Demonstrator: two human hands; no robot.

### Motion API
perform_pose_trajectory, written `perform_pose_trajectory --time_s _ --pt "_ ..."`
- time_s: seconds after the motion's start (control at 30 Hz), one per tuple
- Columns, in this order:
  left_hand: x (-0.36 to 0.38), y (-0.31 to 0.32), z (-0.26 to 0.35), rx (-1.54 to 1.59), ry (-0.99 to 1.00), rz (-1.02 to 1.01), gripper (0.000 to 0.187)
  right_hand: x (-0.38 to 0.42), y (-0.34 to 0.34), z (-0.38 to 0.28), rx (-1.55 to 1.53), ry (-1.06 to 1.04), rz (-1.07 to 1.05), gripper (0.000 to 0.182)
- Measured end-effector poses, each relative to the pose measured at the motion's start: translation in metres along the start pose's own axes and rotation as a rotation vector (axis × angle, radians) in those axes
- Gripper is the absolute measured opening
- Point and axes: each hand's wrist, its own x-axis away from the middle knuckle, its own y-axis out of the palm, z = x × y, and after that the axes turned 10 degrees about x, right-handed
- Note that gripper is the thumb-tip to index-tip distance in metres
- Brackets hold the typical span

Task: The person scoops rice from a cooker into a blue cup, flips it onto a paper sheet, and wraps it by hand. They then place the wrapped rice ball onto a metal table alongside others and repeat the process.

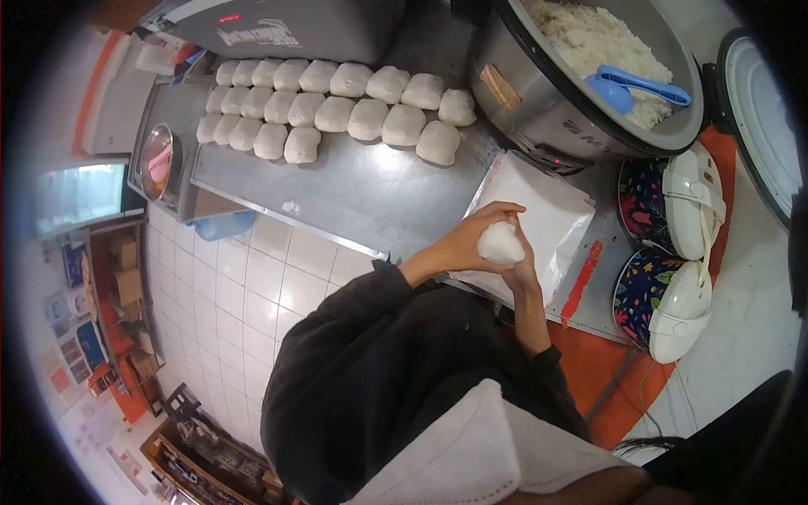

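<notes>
My left hand [463, 242] curves round a white rounded lump [501, 243] from the left. On its right side my right hand [525, 268] presses against the same lump, so both hands hold it. They are above the near part of a stack of white sheets [532, 202] on the metal table [337, 198]. Farther left, several white wrapped bundles [368, 119] lie in three rows. Behind the sheets stands a large cooker [539, 93] of white rice [589, 38], with a blue scoop [644, 87] resting in it.
Two flower-patterned containers with white lids [692, 202] [680, 324] stand at the right. The cooker's open lid [762, 126] is behind them. A grey box [311, 29] stands behind the rows. A metal bowl [156, 160] is at far left. The table edge [290, 220] borders the tiled floor.
</notes>
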Motion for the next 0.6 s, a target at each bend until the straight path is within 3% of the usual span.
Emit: perform_pose_trajectory --time_s 0.07,0.13,0.2,0.27,0.33,0.4,0.47,0.5,0.57,0.6 --pt "0.006 -0.011 0.011 -0.070 0.004 -0.020 0.065 -0.017 -0.007 0.012 0.060 0.021 -0.066 0.035" --pt "0.018 -0.023 0.015 0.077 -0.423 0.122 0.060 -0.038 -0.005 0.018 0.679 -0.610 0.024 0.037" --pt "0.029 -0.035 0.014 0.356 -0.461 0.283 0.059 -0.025 0.023 -0.025 0.751 -0.762 0.163 0.036" --pt "0.035 -0.059 0.023 0.279 -0.488 0.458 0.052 0.015 0.064 -0.107 1.057 -0.859 -0.108 0.033" --pt "0.026 -0.099 0.060 -0.145 -0.479 0.574 0.043 0.015 0.053 -0.184 1.389 -1.273 0.021 0.029" --pt "0.050 -0.171 0.012 -0.147 -0.536 0.714 0.039 0.006 0.050 -0.265 1.627 -1.468 0.448 0.034" --pt "0.061 -0.206 0.014 -0.571 -0.647 0.630 0.052 -0.036 0.015 -0.326 2.059 -1.467 0.421 0.044" --pt "0.062 -0.207 0.008 -0.573 -0.636 0.621 0.052 -0.054 0.000 -0.340 2.060 -1.468 0.439 0.044" --pt "0.060 -0.208 -0.008 -1.046 -0.401 0.749 0.069 -0.089 -0.026 -0.347 2.604 -0.895 0.180 0.045" --pt "0.055 -0.203 -0.012 -1.043 -0.393 0.741 0.069 -0.098 -0.032 -0.346 2.605 -0.888 0.195 0.045"
